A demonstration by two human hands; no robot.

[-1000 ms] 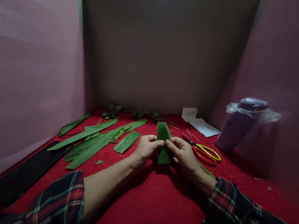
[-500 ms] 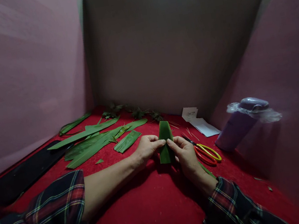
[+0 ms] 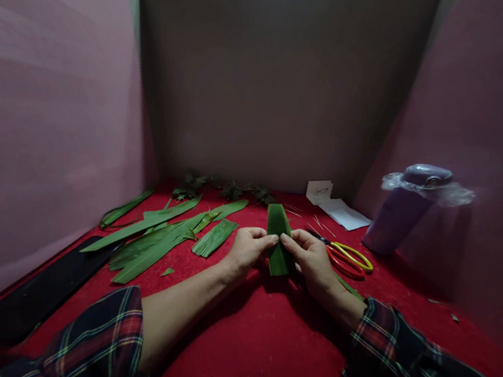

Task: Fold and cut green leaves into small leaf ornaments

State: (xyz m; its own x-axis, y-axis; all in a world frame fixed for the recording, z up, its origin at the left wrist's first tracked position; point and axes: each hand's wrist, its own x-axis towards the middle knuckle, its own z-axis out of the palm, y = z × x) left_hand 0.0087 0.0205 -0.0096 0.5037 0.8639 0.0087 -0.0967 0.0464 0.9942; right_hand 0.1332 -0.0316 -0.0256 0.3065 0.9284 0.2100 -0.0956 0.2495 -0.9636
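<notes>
A short, broad green leaf piece [image 3: 279, 235] stands between my two hands over the red tabletop [image 3: 260, 354]. My left hand [image 3: 246, 248] pinches its left edge with thumb and fingers. My right hand [image 3: 310, 257] pinches the right edge, thumb tip meeting the left thumb at the leaf's middle. Both forearms come out of plaid sleeves and rest on the red cloth.
Long green leaves [image 3: 153, 237] and a cut strip [image 3: 214, 238] lie to the left, dried bits [image 3: 227, 189] at the back. Red and yellow scissors [image 3: 347, 257] lie right of my hands, white paper [image 3: 336, 206] behind them, a purple bottle [image 3: 403, 205] further right. A black slab [image 3: 38, 295] lies far left.
The leaf piece and both hands shifted slightly to the right; the grip stays the same.
</notes>
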